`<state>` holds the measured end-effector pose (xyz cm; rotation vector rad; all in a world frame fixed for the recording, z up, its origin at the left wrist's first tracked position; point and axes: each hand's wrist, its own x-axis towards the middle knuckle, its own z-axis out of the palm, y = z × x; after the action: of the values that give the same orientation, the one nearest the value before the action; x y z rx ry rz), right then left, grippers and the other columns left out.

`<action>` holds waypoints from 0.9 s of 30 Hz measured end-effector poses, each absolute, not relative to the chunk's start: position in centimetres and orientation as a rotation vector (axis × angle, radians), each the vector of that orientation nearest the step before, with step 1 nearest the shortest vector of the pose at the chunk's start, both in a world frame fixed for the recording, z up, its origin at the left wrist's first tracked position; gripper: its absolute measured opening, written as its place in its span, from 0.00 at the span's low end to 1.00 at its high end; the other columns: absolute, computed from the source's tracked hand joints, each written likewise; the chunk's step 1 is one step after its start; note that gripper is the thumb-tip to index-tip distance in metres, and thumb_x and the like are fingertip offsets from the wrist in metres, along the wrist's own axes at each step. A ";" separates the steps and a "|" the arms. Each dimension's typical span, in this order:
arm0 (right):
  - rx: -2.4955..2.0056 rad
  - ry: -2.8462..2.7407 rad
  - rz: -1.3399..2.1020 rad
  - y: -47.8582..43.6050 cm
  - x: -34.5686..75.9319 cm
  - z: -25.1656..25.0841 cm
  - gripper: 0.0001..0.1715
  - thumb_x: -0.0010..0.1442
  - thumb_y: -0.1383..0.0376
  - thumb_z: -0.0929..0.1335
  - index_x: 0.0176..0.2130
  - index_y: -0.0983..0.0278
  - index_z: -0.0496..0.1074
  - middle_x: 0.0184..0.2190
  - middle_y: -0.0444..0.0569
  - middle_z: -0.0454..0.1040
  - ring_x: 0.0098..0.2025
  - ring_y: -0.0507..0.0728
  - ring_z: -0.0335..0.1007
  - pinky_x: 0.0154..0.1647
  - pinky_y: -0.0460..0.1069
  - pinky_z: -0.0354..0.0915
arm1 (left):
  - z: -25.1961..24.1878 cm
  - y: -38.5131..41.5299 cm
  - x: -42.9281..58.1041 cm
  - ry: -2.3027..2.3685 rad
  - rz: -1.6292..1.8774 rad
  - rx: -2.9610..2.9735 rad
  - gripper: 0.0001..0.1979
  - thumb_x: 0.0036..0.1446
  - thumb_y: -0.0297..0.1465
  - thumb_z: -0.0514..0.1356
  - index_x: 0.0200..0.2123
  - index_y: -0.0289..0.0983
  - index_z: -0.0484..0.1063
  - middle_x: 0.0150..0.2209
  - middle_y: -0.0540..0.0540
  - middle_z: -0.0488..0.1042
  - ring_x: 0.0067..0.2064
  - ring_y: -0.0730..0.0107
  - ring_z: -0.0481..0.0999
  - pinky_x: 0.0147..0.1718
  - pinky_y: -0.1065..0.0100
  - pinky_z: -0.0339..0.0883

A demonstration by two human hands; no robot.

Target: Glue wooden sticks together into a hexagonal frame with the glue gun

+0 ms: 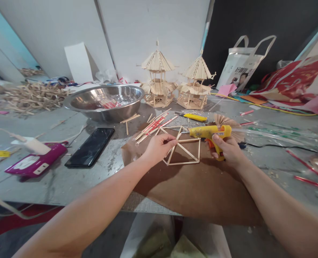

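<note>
My right hand [227,147] is wrapped around the handle of a yellow hot glue gun [205,132], its metal nozzle pointing left. Just left of that nozzle, my left hand [161,145] is pinched on a thin wooden stick [178,136] over a flat frame of sticks [187,151]. The frame has a many-sided outline with sticks crossing inside, and my left hand hides part of it. Under the frame lies a brown sheet [199,190]. Loose sticks with red wrappers [155,124] lie behind my left hand.
Two stick pagoda models [159,87] stand at the back. A steel bowl [78,105], a black phone [90,147] and a purple power strip [50,160] are on the left. A yellow utility knife [195,117] lies behind the glue gun. A dark cord [269,146] runs right.
</note>
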<state>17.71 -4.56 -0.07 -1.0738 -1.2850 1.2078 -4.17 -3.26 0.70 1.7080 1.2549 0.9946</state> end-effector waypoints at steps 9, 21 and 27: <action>-1.071 -1.295 1.215 -4.5 17.7 0.1 0.23 0.43 0.48 0.67 0.25 0.64 0.61 0.13 0.40 0.63 0.10 0.46 0.54 0.09 0.43 0.52 | 0.4 -3.2 -4.2 1.196 1.023 1.633 0.09 0.46 0.35 0.57 0.26 0.34 0.68 0.14 0.56 0.59 0.14 0.82 0.59 0.13 0.77 0.50; -1.055 -1.301 1.196 -4.4 17.7 -0.8 0.21 0.43 0.50 0.68 0.25 0.64 0.62 0.14 0.39 0.63 0.10 0.46 0.54 0.08 0.43 0.49 | 1.1 -3.2 -4.2 1.000 1.136 1.139 0.08 0.44 0.31 0.60 0.25 0.33 0.65 0.16 0.54 0.64 0.17 0.81 0.65 0.19 0.74 0.66; -1.086 -1.378 1.205 -4.7 17.5 -0.6 0.21 0.43 0.49 0.67 0.22 0.65 0.63 0.14 0.41 0.63 0.10 0.46 0.54 0.08 0.43 0.48 | 1.2 -2.2 -4.8 0.936 1.208 0.844 0.04 0.47 0.25 0.59 0.24 0.32 0.64 0.19 0.53 0.65 0.17 0.84 0.63 0.17 0.77 0.66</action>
<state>17.55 -4.74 -0.59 -1.0861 -1.3779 1.2053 -4.77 -2.24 1.24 0.8440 0.9359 1.2081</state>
